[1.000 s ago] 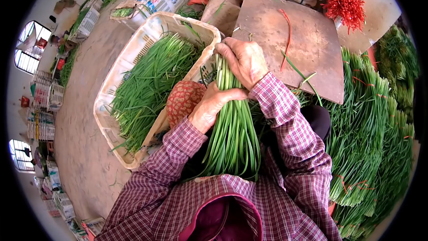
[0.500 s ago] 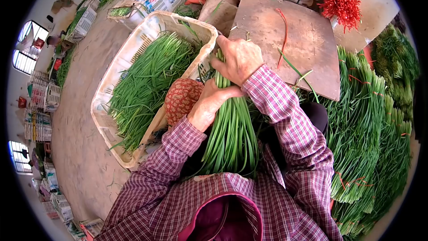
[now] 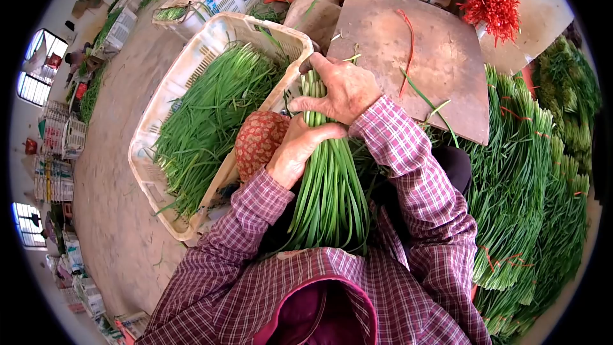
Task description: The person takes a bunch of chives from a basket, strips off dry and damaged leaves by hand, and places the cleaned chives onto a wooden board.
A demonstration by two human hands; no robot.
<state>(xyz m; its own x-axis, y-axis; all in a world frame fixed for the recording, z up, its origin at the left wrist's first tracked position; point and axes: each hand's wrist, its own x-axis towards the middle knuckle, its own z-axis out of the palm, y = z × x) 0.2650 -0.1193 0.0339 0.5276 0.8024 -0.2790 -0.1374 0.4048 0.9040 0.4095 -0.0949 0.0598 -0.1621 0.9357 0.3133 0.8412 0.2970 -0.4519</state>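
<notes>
We have the bunch of green stalks (image 3: 331, 185) over our lap, our left hand (image 3: 299, 147) wrapped round its upper part. Our right hand (image 3: 348, 91) spreads thumb from forefinger wider than a second ago, baring pale ends (image 3: 312, 82); whether it grips, we cannot tell. The left probably carries the hold, near the crate (image 3: 220, 35).

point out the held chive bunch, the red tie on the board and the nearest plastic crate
Held chive bunch (image 3: 327, 185): head view, middle of leaves
Red tie (image 3: 411, 48): head view, middle of its strand
Nearest plastic crate (image 3: 194, 70): head view, long wall's inside
</notes>
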